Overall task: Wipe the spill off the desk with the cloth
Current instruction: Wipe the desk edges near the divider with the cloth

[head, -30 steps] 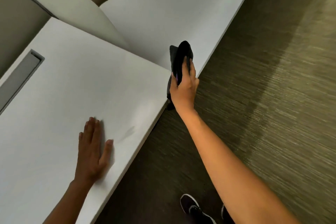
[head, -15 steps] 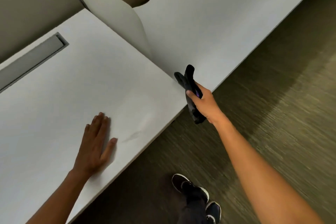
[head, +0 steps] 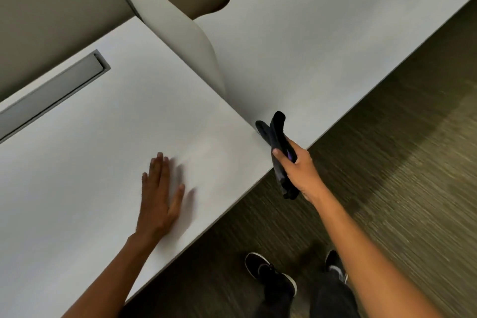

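Cloth [head: 277, 142] bunched in gripping right hand [head: 300, 173], left hand [head: 161, 193] flat, blurred, on desk [head: 90, 162]

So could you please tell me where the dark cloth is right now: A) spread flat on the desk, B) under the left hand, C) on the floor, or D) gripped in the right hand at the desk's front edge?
D: the right hand grips the bunched cloth at the desk edge, while the left hand lies flat on the desk, holding nothing.

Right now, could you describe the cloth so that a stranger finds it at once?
Find the white desk and follow its front edge to the right corner, by the curved divider. There the right hand grips the cloth. It is the only dark, bunched thing at the desktop.
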{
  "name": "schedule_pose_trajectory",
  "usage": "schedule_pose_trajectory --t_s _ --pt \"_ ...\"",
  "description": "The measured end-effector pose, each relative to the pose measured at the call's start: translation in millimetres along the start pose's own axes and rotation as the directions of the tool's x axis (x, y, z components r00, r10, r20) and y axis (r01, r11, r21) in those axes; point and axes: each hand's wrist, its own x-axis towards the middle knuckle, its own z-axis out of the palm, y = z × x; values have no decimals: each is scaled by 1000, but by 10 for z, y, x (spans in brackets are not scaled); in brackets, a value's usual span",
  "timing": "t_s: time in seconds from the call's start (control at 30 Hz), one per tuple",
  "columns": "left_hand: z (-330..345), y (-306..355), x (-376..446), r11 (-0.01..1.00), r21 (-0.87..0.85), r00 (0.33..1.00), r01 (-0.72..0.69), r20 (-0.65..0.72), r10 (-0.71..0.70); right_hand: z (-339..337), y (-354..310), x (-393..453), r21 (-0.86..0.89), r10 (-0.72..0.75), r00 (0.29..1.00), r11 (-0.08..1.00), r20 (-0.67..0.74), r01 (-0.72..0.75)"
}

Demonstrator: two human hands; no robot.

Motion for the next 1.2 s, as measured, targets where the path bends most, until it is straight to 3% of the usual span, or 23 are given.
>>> schedule_pose_trajectory --t_s 0.3,0.47,0.6,0.73,0.9,1.2 --pt "601 1383 708 998 -28 997 58 45 -57 -255 39 40 191 144 986 969 90 -159" --pt "758 1661 962 984 59 986 168 1 -168 -573 124 126 475 303 940 812 154 -340" --pt "806 1678 956 968 138 977 211 -62 -204 -856 171 298 559 355 903 709 243 -429" --pt "819 1721 962 950 157 961 272 -101 -258 -1102 186 440 526 348 868 694 353 -492" --pt "803 1734 958 922 208 945 325 -103 -310 -1247 251 520 395 320 838 769 442 -502" --pt "805 1750 958 923 185 941 338 -65 -332 -1000 287 349 67 101 774 981 625 -183"
